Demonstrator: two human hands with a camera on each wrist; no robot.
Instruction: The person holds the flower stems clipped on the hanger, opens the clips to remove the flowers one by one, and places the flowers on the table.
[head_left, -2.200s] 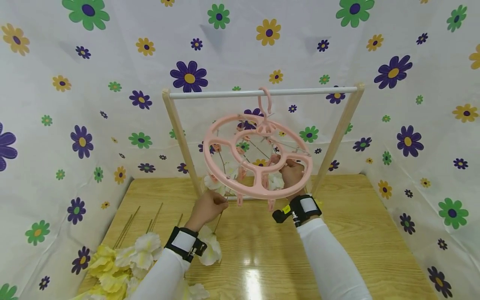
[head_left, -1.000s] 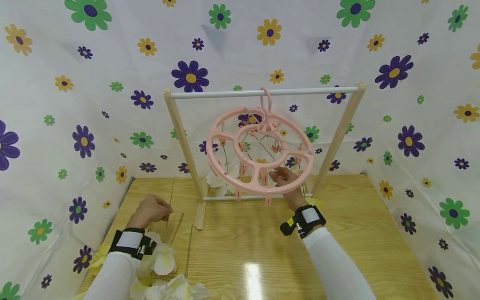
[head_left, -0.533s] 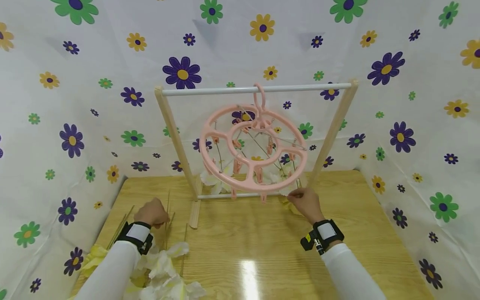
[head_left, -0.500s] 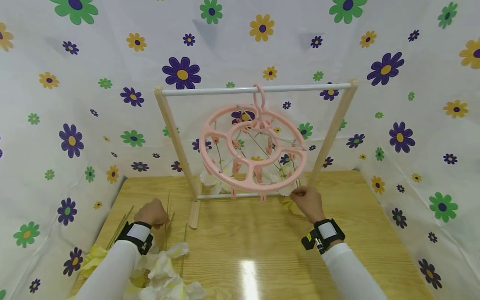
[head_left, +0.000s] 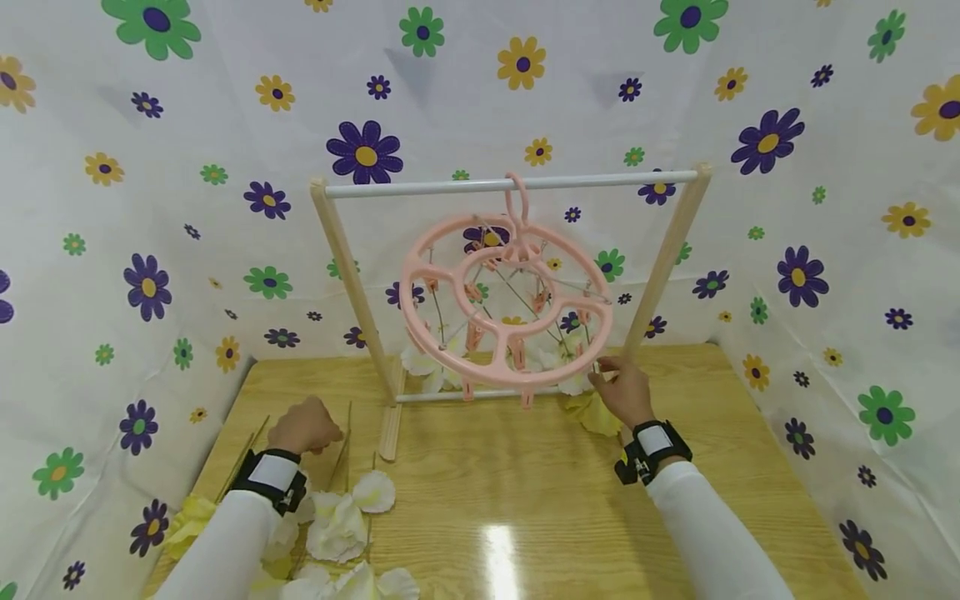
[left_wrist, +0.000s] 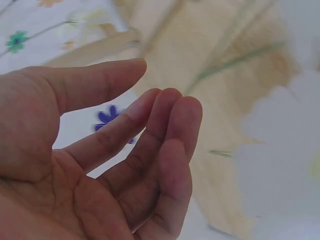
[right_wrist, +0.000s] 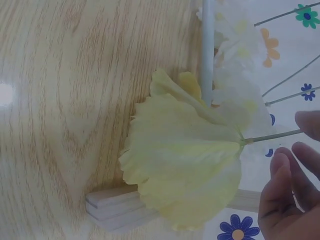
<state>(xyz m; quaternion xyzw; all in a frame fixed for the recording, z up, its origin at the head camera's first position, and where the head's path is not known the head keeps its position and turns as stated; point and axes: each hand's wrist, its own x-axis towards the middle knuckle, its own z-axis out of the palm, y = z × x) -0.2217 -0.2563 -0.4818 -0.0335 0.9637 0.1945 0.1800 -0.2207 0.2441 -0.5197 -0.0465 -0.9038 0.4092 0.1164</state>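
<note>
A round pink clip hanger [head_left: 407, 296] hangs by its hook from the rack's bar. Pink clips [head_left: 474, 335] dangle under it, and thin flower stems run down among them to white blooms. At its right side my right hand [head_left: 628, 396] is at the stem of a yellow artificial flower [right_wrist: 185, 155]. In the right wrist view the thumb overlaps this stem and the other fingers curve close below; I cannot tell whether they pinch it. My left hand [head_left: 303, 429], fingers loosely bent with nothing between them [left_wrist: 125, 125], hovers over stems and white flowers [head_left: 337, 529] at the left.
A rack with wooden posts [head_left: 667, 258] and a white top bar [head_left: 420, 188] stands at the back of the wooden table [head_left: 555, 500]. Flower-printed cloth [head_left: 180, 333] encloses the sides and back. More yellow flowers [head_left: 187, 525] lie at the front left.
My left hand has moved left, away from a flower stem below the hanger. My right hand has left the hanger's middle and gone right to the yellow flower, lately rising slightly along its stem.
</note>
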